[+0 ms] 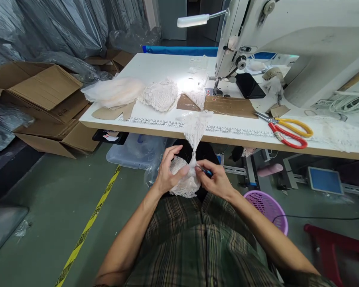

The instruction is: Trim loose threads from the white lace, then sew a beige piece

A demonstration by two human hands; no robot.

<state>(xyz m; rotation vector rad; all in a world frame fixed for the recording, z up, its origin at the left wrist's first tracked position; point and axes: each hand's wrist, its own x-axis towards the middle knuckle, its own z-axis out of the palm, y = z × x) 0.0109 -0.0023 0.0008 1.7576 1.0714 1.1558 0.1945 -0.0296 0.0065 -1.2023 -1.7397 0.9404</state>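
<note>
— What are the hands doing down there, below the bench [167, 126]?

— Both are on a piece of white lace [189, 175], held in the lap just in front of the bench edge. The left hand [168, 172] has its fingers curled around the bunched lower part. The right hand [217, 181] has its fingers closed on a small blue-handled tool [206, 171], with the tip against the lace.

— Is the lace all in the lap?

— No. A strip of it runs up from the hands and drapes over the front edge of the bench, beside the printed ruler strip.

— What is on top of the bench?

— More white lace pieces [161, 95] lie in a loose row to the left of the needle, under the lamp's glare, with a pale bundle in a clear bag [113, 91] at the far left. The white sewing machine [287, 36] stands at the right. Scissors with one yellow and one red handle [287, 129] lie near the front edge, well apart from the hands.

— And on the floor?

— Flattened cardboard boxes [44, 103] at the left, a purple basket [267, 207] close by the right forearm, and a yellow stripe on the green floor.
</note>
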